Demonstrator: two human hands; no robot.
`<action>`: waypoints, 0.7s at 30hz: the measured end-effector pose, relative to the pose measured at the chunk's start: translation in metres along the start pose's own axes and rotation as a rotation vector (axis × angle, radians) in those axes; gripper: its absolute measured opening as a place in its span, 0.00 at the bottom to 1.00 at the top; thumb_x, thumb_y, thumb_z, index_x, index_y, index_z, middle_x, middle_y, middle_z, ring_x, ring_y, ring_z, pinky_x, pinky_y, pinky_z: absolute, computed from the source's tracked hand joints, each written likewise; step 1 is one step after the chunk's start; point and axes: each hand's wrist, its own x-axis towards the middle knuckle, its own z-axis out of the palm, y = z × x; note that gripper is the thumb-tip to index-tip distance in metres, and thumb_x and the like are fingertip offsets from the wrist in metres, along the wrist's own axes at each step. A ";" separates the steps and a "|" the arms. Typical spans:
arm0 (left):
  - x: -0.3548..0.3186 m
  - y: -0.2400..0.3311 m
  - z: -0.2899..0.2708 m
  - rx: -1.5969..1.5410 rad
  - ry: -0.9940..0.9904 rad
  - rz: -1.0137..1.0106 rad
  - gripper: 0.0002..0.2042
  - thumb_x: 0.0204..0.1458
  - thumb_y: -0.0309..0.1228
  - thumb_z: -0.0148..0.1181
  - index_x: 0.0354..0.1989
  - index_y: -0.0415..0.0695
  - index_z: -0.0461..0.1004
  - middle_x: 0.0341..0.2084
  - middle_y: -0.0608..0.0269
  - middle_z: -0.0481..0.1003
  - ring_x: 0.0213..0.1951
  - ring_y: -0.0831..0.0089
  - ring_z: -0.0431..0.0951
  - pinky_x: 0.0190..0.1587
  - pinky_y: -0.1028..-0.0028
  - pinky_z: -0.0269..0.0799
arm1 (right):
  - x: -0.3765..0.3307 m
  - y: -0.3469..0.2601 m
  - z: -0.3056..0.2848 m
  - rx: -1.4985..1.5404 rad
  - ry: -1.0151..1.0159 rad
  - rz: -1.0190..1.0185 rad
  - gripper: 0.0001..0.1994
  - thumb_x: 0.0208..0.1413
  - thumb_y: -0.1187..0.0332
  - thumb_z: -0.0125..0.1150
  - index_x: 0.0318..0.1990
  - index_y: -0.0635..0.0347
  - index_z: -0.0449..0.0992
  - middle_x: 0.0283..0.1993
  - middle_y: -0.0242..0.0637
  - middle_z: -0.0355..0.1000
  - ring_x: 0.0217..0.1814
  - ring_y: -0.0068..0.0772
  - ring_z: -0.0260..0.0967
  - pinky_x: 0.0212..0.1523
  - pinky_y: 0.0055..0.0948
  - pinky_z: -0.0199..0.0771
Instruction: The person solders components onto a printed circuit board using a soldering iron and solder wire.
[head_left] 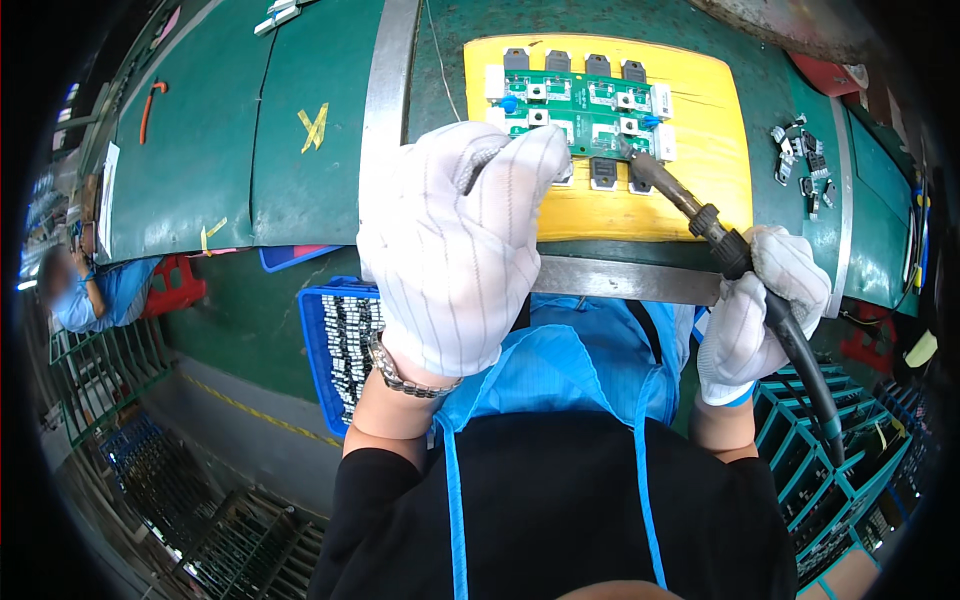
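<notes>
A green circuit board (585, 105) with black components along its edges lies on a yellow mat (700, 190). My right hand (765, 310), in a white glove, grips a black soldering iron (690, 205) whose tip touches the board's right side. My left hand (460, 240), also gloved, is raised over the board's lower left corner with its fingers curled; a thin grey strand shows at the fingers, but what it holds is unclear.
Loose black components (805, 165) lie on the green bench (300, 120) to the right of the mat. A blue crate (318, 350) of parts sits below the bench edge on the left. Teal crates (830, 470) stand lower right. Another person (85, 290) works far left.
</notes>
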 end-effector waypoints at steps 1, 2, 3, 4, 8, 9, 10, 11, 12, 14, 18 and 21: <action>0.000 -0.001 0.002 0.028 0.011 0.043 0.14 0.44 0.19 0.70 0.41 0.46 0.83 0.34 0.66 0.81 0.38 0.66 0.79 0.43 0.70 0.76 | 0.001 -0.002 0.001 -0.045 -0.006 -0.002 0.13 0.52 0.73 0.65 0.43 0.63 0.71 0.41 0.42 0.74 0.39 0.38 0.72 0.47 0.37 0.73; 0.000 -0.002 0.003 0.055 0.021 0.086 0.14 0.44 0.20 0.70 0.40 0.46 0.83 0.34 0.66 0.81 0.38 0.66 0.79 0.43 0.70 0.76 | 0.001 -0.002 0.002 -0.090 -0.013 -0.003 0.13 0.51 0.74 0.65 0.43 0.63 0.71 0.41 0.42 0.74 0.39 0.38 0.72 0.47 0.37 0.73; 0.001 -0.002 0.004 0.052 0.022 0.086 0.14 0.44 0.20 0.70 0.40 0.46 0.83 0.34 0.66 0.81 0.38 0.66 0.79 0.43 0.70 0.76 | 0.002 -0.001 0.001 -0.122 -0.033 -0.037 0.13 0.51 0.75 0.63 0.44 0.62 0.71 0.41 0.41 0.75 0.39 0.38 0.73 0.47 0.36 0.73; 0.001 -0.002 0.004 0.041 0.019 0.089 0.14 0.44 0.20 0.70 0.41 0.47 0.83 0.34 0.66 0.81 0.39 0.65 0.79 0.43 0.70 0.76 | 0.002 0.000 0.001 -0.124 -0.033 -0.037 0.13 0.51 0.75 0.63 0.44 0.62 0.71 0.41 0.41 0.75 0.39 0.38 0.73 0.47 0.36 0.73; 0.001 -0.003 0.003 0.047 0.000 0.086 0.14 0.45 0.20 0.70 0.41 0.48 0.83 0.34 0.67 0.81 0.39 0.65 0.79 0.44 0.69 0.76 | 0.003 0.000 0.001 -0.085 -0.051 -0.033 0.13 0.51 0.75 0.63 0.44 0.62 0.71 0.42 0.41 0.75 0.39 0.38 0.73 0.47 0.36 0.73; 0.001 -0.003 0.003 0.047 0.000 0.086 0.14 0.45 0.20 0.70 0.41 0.48 0.83 0.34 0.67 0.81 0.39 0.65 0.79 0.44 0.69 0.76 | 0.003 0.000 0.001 -0.078 -0.049 -0.033 0.13 0.51 0.75 0.63 0.44 0.62 0.71 0.42 0.41 0.75 0.39 0.38 0.73 0.47 0.36 0.73; 0.001 -0.003 0.003 0.041 -0.005 0.085 0.14 0.45 0.20 0.70 0.41 0.48 0.83 0.34 0.67 0.81 0.39 0.65 0.79 0.44 0.69 0.76 | 0.003 0.000 0.001 -0.077 -0.050 -0.033 0.13 0.51 0.75 0.63 0.44 0.62 0.71 0.42 0.41 0.75 0.39 0.38 0.73 0.47 0.36 0.73; 0.001 -0.003 0.003 0.035 -0.009 0.085 0.14 0.45 0.20 0.70 0.42 0.48 0.83 0.34 0.67 0.81 0.39 0.64 0.79 0.44 0.69 0.76 | 0.004 -0.001 0.001 -0.069 -0.058 -0.027 0.13 0.51 0.74 0.63 0.44 0.62 0.71 0.42 0.41 0.75 0.39 0.38 0.73 0.47 0.36 0.73; 0.001 -0.004 0.005 0.033 -0.009 0.085 0.14 0.45 0.20 0.70 0.42 0.48 0.83 0.34 0.67 0.81 0.39 0.64 0.79 0.44 0.69 0.76 | 0.004 -0.001 0.001 -0.065 -0.065 -0.022 0.13 0.51 0.74 0.63 0.44 0.62 0.71 0.42 0.41 0.75 0.39 0.38 0.73 0.47 0.36 0.73; 0.001 -0.005 0.008 0.040 0.003 0.114 0.14 0.45 0.20 0.70 0.42 0.48 0.83 0.36 0.67 0.81 0.39 0.65 0.79 0.44 0.69 0.76 | 0.003 0.000 0.002 -0.084 -0.053 -0.032 0.13 0.51 0.75 0.63 0.44 0.62 0.71 0.41 0.41 0.75 0.39 0.38 0.73 0.46 0.36 0.73; 0.002 -0.002 0.009 0.032 -0.023 0.114 0.14 0.47 0.20 0.69 0.42 0.48 0.82 0.38 0.67 0.81 0.40 0.65 0.79 0.45 0.69 0.76 | 0.002 0.000 0.004 -0.075 -0.012 -0.038 0.13 0.49 0.77 0.63 0.43 0.62 0.72 0.41 0.42 0.75 0.38 0.38 0.73 0.45 0.35 0.74; 0.002 -0.001 0.007 -0.051 0.084 0.019 0.12 0.50 0.20 0.67 0.42 0.47 0.82 0.39 0.65 0.81 0.41 0.65 0.79 0.46 0.69 0.77 | 0.005 -0.001 0.004 -0.050 -0.037 -0.036 0.13 0.48 0.78 0.62 0.43 0.62 0.72 0.39 0.42 0.76 0.37 0.38 0.73 0.44 0.35 0.74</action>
